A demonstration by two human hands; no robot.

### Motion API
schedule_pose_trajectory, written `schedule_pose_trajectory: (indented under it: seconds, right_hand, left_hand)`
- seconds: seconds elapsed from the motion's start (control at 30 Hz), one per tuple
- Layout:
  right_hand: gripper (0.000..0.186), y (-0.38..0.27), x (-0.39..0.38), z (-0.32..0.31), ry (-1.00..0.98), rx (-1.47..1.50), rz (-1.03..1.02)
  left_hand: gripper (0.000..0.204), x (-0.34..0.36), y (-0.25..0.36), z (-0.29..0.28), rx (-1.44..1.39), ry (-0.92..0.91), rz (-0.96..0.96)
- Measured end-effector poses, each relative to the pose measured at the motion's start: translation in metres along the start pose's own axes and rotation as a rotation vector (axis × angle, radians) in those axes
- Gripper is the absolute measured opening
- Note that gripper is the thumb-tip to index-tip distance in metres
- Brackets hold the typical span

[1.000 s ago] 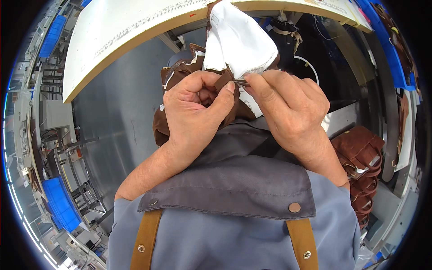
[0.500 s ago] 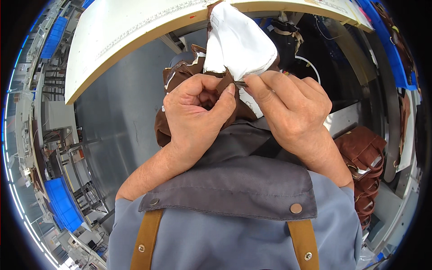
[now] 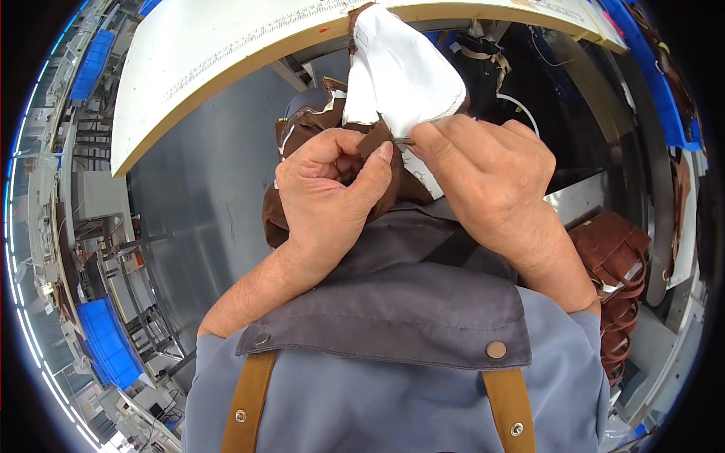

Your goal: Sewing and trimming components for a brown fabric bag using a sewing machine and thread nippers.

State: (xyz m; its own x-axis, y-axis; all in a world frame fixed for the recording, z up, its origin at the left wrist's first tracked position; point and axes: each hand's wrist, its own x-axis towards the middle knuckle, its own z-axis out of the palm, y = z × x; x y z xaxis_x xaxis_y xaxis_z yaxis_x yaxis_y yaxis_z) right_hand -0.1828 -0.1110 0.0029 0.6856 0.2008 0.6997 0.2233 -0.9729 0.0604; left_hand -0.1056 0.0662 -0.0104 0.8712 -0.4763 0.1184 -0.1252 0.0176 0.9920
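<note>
My left hand (image 3: 325, 185) pinches a small brown flap (image 3: 374, 141) of fabric between thumb and forefinger. Just right of it, my right hand (image 3: 487, 166) is closed, its thumb and forefinger around a thin dark metal tool (image 3: 402, 141) whose tip meets the flap's edge. Most of that tool is hidden in the fingers, so its kind cannot be made out. The flap belongs to a brown sewn piece (image 3: 276, 215) that hangs in my lap below the hands. White lining (image 3: 408, 68) spreads beyond my fingers, its far end reaching the table edge.
A white table (image 3: 211, 53) with a printed ruler scale curves across the far side. Brown leather bags (image 3: 612, 253) are stacked at the right. Blue bins (image 3: 109, 340) stand at the far left, and another blue bin (image 3: 657, 75) is at the upper right.
Both hands keep their grip and have shifted only slightly. The right fingers sit a little higher, covering more of the tool, and the brown flap is turned a little.
</note>
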Motion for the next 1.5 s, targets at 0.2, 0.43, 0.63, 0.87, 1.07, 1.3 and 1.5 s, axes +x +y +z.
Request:
schedule_pose_trajectory:
  seconds: [0.2, 0.43, 0.63, 0.87, 1.07, 1.3, 1.5]
  right_hand:
    - [0.043, 0.009, 0.010, -0.001, -0.015, 0.335, 0.325]
    - [0.021, 0.009, 0.007, 0.008, -0.110, 0.511, 0.308]
    - [0.019, 0.011, 0.000, 0.015, -0.030, 0.614, 0.366]
    - [0.019, 0.011, 0.005, 0.007, -0.110, 0.570, 0.349]
    - [0.022, 0.006, -0.001, 0.010, 0.034, 0.565, 0.422]
    - [0.031, -0.006, -0.014, 0.005, 0.067, 0.145, 0.061]
    - [0.028, -0.005, -0.007, 0.007, 0.064, -0.025, 0.035]
  left_hand:
    - [0.012, -0.001, 0.001, -0.001, -0.140, -0.012, -0.135]
    - [0.008, 0.001, -0.001, -0.003, -0.117, -0.016, -0.091]
    - [0.006, 0.005, -0.007, -0.007, -0.267, -0.010, -0.053]
    - [0.015, 0.008, 0.001, -0.005, -0.018, -0.073, -0.053]
    - [0.019, 0.009, -0.001, -0.001, -0.042, -0.031, -0.110]
    - [0.015, 0.002, 0.003, 0.002, -0.221, 0.016, -0.190]
    - [0.011, 0.001, 0.005, 0.001, -0.127, 0.013, -0.182]
